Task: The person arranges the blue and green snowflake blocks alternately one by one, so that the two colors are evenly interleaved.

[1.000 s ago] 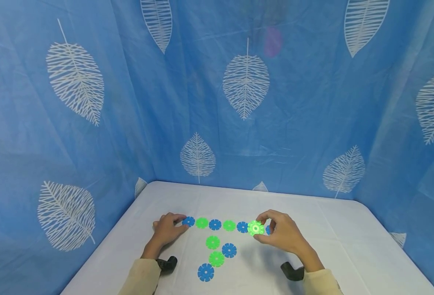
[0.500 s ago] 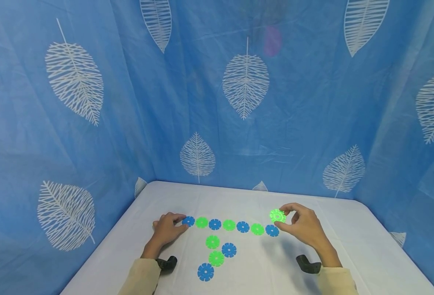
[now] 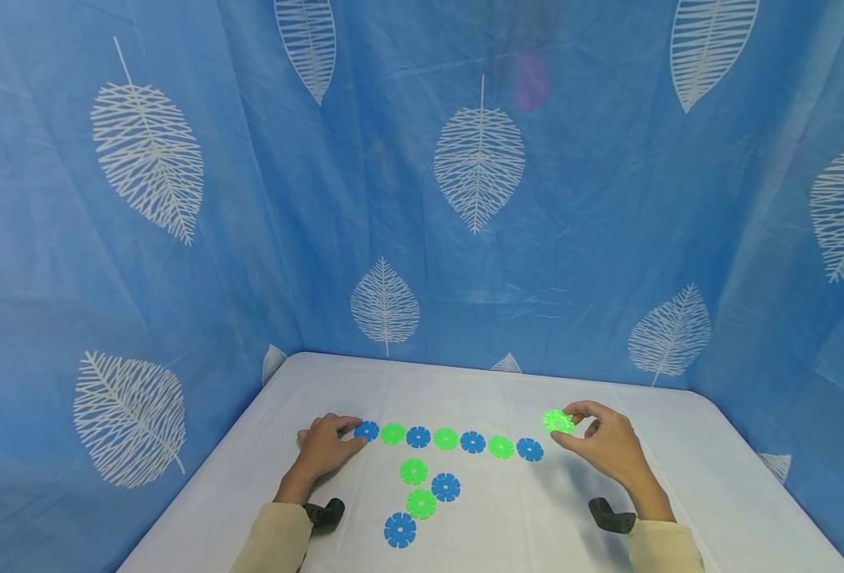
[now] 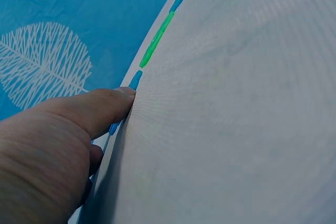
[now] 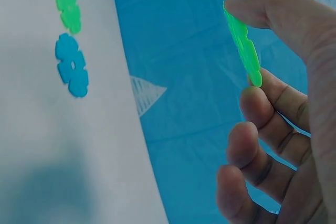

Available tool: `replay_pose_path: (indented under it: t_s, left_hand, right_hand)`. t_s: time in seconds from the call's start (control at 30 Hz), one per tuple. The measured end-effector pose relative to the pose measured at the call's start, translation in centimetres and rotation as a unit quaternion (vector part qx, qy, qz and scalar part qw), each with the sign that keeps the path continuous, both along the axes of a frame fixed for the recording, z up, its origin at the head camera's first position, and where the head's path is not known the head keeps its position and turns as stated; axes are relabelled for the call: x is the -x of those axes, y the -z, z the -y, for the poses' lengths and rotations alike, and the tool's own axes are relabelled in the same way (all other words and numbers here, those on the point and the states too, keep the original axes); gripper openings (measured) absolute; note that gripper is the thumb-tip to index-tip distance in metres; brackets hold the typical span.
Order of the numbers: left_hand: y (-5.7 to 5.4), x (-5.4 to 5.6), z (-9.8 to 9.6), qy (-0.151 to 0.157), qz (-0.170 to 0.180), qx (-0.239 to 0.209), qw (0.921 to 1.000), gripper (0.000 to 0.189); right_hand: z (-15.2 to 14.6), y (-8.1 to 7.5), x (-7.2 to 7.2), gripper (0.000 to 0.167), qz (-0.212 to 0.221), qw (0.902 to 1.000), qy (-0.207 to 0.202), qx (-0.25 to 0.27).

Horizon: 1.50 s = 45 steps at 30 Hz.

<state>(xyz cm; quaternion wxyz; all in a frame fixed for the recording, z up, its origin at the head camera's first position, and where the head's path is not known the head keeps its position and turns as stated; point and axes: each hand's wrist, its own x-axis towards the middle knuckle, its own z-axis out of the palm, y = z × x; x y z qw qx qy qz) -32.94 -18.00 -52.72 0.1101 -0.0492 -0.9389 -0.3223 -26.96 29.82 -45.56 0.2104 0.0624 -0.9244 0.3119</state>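
My right hand [image 3: 611, 446] pinches a green notched disc [image 3: 558, 422] by its edges between thumb and fingertip. In the right wrist view that green disc is held up off the table, seen almost edge-on. It is just beyond the right end of a row of alternating blue and green discs, nearest the blue end disc [image 3: 529, 450]. At the row's left end my left hand [image 3: 325, 447] holds a blue notched disc [image 3: 368, 431] flat on the table between thumb and index finger. The left wrist view shows the thumb on the disc's edge; the other fingers are mostly hidden.
In front of the row lie loose discs, two green and two blue, among them a green one [image 3: 421, 504] and a blue one [image 3: 400, 530]. The white table [image 3: 680, 469] is walled by a blue leaf-patterned curtain [image 3: 572, 239]. Dark devices sit at both wrists.
My right hand has moved right with its green disc, from over the row to past its right end, uncovering the last green and blue discs. The left hand has not moved.
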Motion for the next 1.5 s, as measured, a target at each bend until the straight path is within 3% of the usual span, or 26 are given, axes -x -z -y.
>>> replay_pose_path:
  t_s: [0.4,1.1,1.5]
  left_hand:
    - [0.2,0.6,-0.1,-0.007,-0.008,0.014,0.9998,0.036]
    - [0.0,0.1,0.1,-0.005,-0.006,0.005,1.0000,0.035]
    - [0.0,0.0,0.0,0.001,-0.002,0.002,1.0000,0.035]
  right_hand:
    - [-1.0,1.1,0.4,0.055,0.056,0.9982,0.021,0.006]
    - [-2.0,4.2,0.8,0.061,0.148,0.9869,0.034,0.054]
    - [-2.0,5.3,1.0,0.061,0.157,0.9862,0.052,0.013]
